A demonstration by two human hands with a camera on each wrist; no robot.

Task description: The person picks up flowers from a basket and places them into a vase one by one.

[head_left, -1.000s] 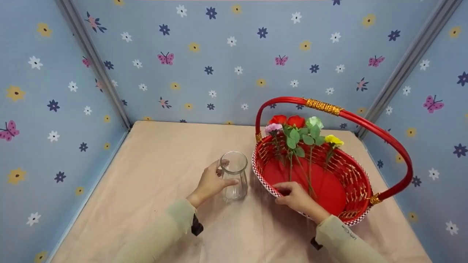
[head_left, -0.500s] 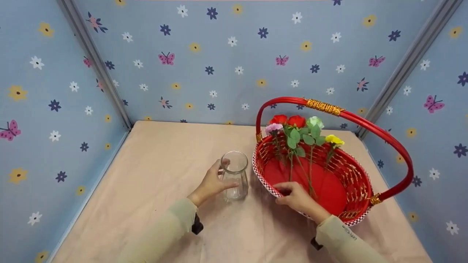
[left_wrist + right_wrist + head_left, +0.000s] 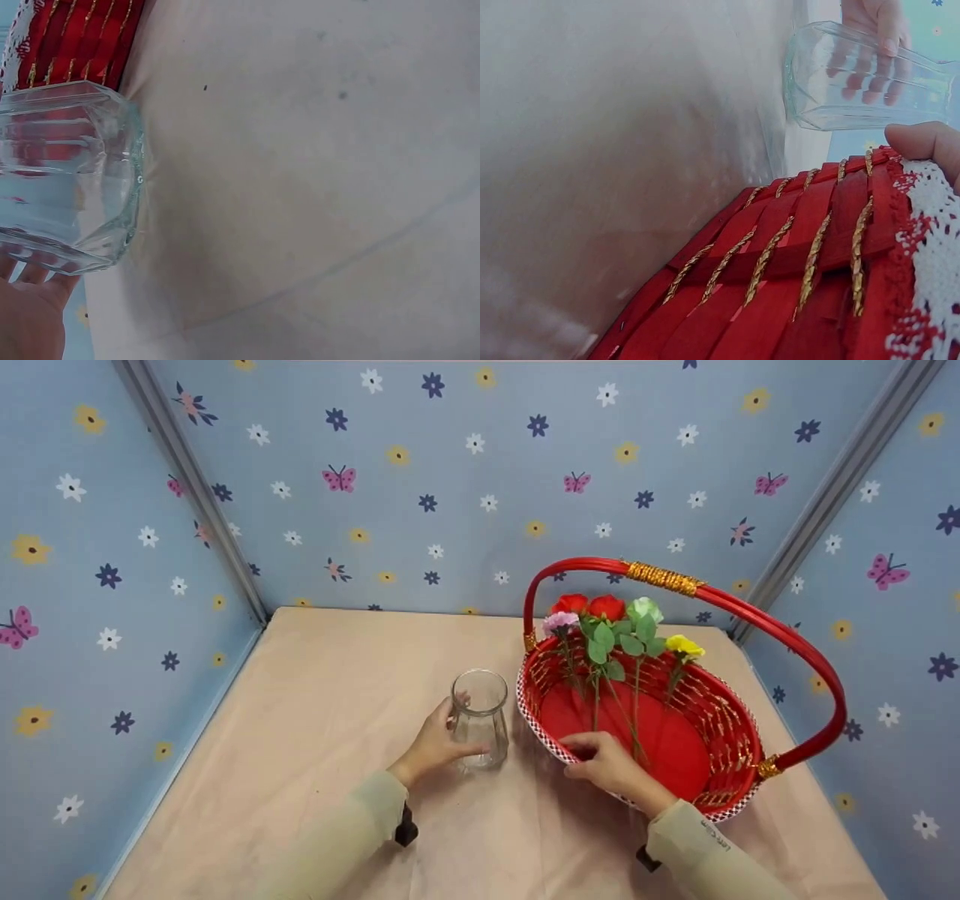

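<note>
A clear glass vase (image 3: 480, 720) stands upright on the beige tabletop, just left of a red woven basket (image 3: 720, 720). My left hand (image 3: 441, 739) grips the vase's left side; the left wrist view shows the vase (image 3: 67, 165) against my palm (image 3: 26, 315). My right hand (image 3: 600, 763) holds the basket's near rim, its fingers curled inside where the stem ends lie. In the right wrist view my thumb (image 3: 930, 142) rests on the white lace rim (image 3: 930, 225). Several artificial flowers (image 3: 615, 619) lean against the basket's far wall, in red, pink, pale green and yellow.
The basket's tall red handle (image 3: 660, 576) arches over it, wrapped in gold at the top. Blue walls (image 3: 450, 495) patterned with flowers and butterflies enclose the table (image 3: 322, 675) at the back and on both sides. Bare tabletop lies left of the vase and at the front.
My left hand has slid slightly lower on the vase. The right hand, basket and flowers have not moved.
</note>
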